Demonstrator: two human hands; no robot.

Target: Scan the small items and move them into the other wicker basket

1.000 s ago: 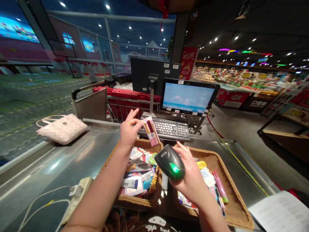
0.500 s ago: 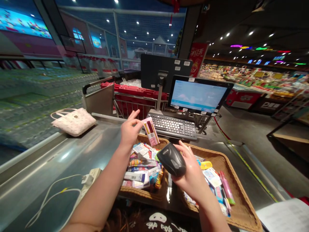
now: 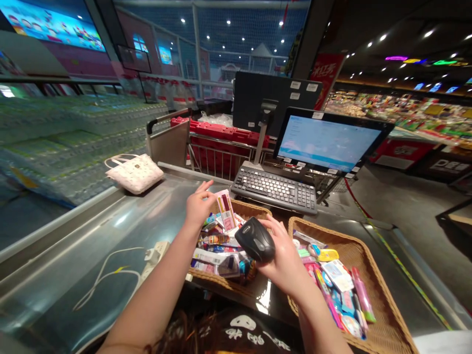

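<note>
My left hand (image 3: pixel 199 205) pinches the top corner of a small pink-and-white flat packet (image 3: pixel 226 211), whose barcode side faces me. A black handheld barcode scanner (image 3: pixel 255 241) is gripped in my right hand (image 3: pixel 279 248), its head turned toward the packet. Packet and scanner are a short gap apart. Beneath both hands lies the left wicker basket (image 3: pixel 217 283), full of small packaged goods. To the right, another wicker basket (image 3: pixel 387 290) holds several pens, cards and small packets (image 3: pixel 342 290). My right hand covers part of the space between the baskets.
Beyond the baskets are a black keyboard (image 3: pixel 275 188) and a lit monitor (image 3: pixel 328 141). A pale handbag (image 3: pixel 137 173) rests on the metal counter (image 3: pixel 92 231) at left. A power strip (image 3: pixel 157 255) with white cable lies near my left forearm. Behind stands a shopping cart (image 3: pixel 214 160).
The view has turned left, so the surroundings appear shifted rightward. My hands still hold the packet and the scanner, at nearly the same distance from each other.
</note>
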